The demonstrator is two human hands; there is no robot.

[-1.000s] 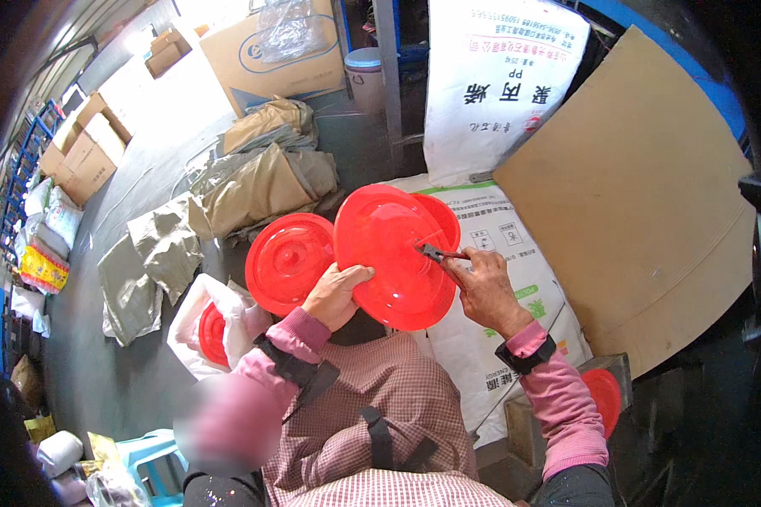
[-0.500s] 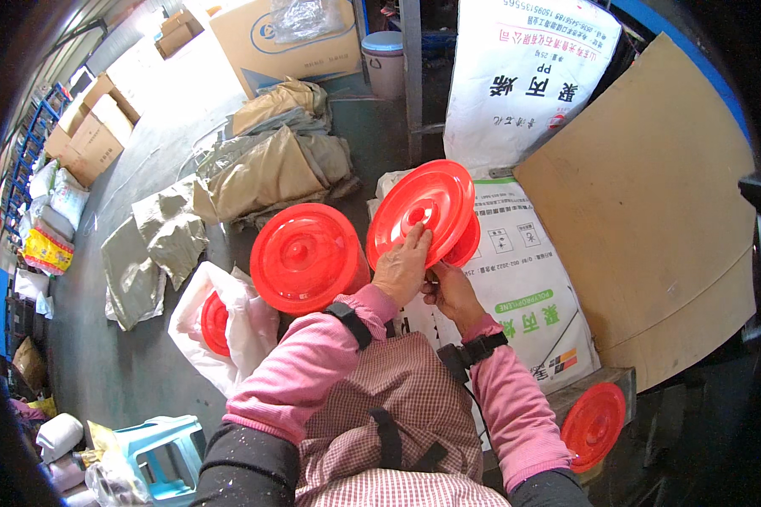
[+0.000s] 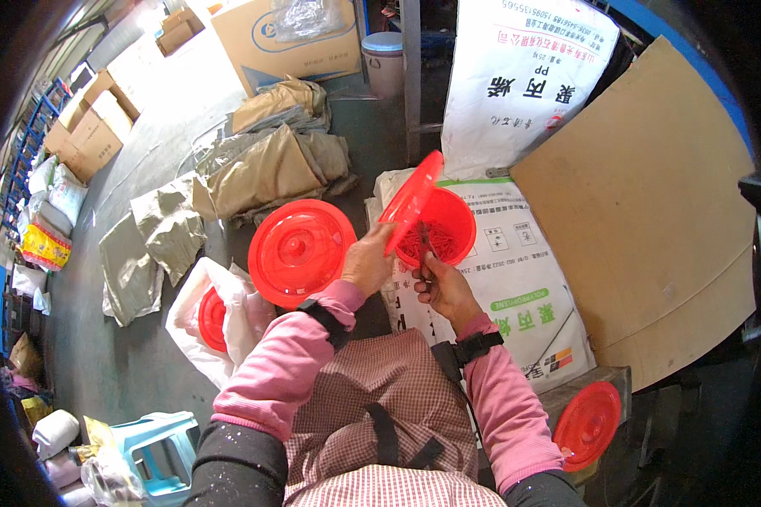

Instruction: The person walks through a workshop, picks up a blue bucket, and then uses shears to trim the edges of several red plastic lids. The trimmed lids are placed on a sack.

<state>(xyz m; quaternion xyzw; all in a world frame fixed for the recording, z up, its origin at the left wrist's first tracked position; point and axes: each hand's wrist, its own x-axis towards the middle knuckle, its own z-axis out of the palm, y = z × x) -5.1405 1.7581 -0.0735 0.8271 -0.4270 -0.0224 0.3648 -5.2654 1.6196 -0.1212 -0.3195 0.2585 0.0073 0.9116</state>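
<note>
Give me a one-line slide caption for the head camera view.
Left hand tilts a red plastic lid on edge while right hand works beside a red bowl.

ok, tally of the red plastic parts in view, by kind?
Lids: 4. One tilted in the left hand at, one at, one in the white bag, one at lower right.
Basket part: 1, by the right hand.
Total: 5.

Pink sleeves (image 3: 287, 363) cover both forearms, with dark oversleeves higher up near the elbows. A checked pink-and-white apron (image 3: 380, 397) with dark straps covers the front. Black bands (image 3: 473, 346) circle both wrists.
</note>
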